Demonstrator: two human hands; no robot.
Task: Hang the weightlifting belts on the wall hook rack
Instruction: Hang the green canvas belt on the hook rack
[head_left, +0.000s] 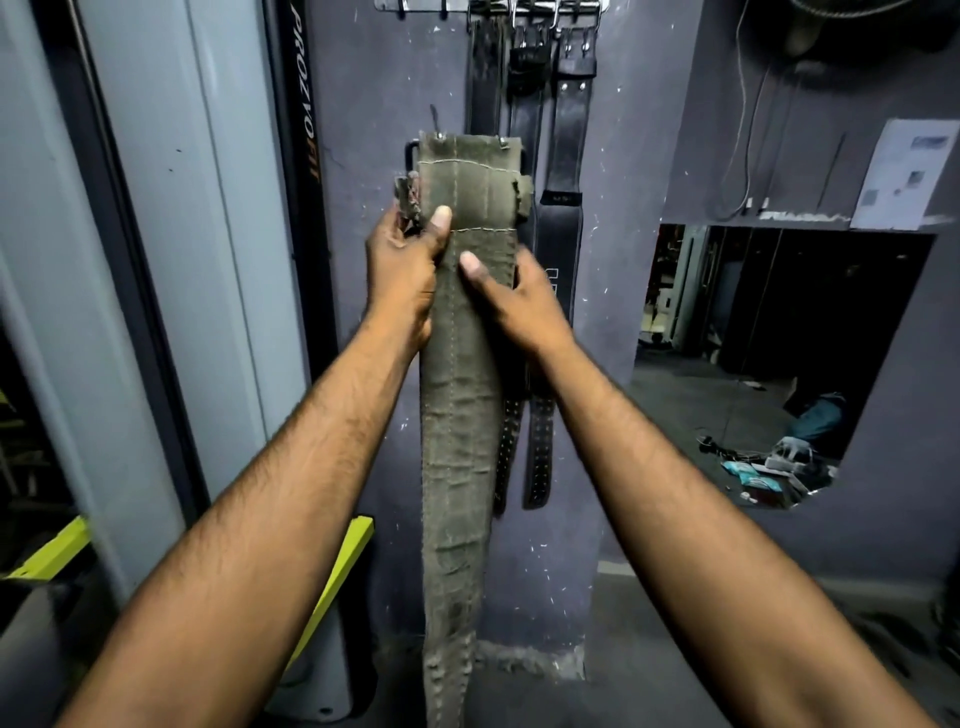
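Straight ahead of me, on a scuffed purple-grey wall, the hook rack (488, 6) runs along the very top edge of my view, a pale metal strip with small dark hooks. Its right-hand hooks are taken: several black leather belts (566, 124) hang there by their metal buckles, smooth and glossy, and two of them show rows of punched holes near their lower ends. The hooks towards the left look bare. Between me and those hanging belts I hold the olive belt (460, 415), well below the rack and not touching it; it covers part of the black ones behind it.

My left hand (402, 275) is clamped around the olive belt's left edge near the top, thumb pressed flat on the front, beside a frayed scrap of strap. My right hand (511, 296) grips the right edge just lower, thumb on the front and fingers curled behind. I cannot make out the buckle clearly behind the top of the belt.

This belt is broad, rough and suede-like, creased crosswise, with pale stitching running down its length and across the folded top, where two small rivets show. It hangs straight down past my forearms and out of view.

To my left stands a grey machine upright (156, 260) with a black lettered post and yellow-green bars low down. To my right a mirror (779, 364) reflects a floor strewn with small items, and a paper notice (906, 174) is stuck above it
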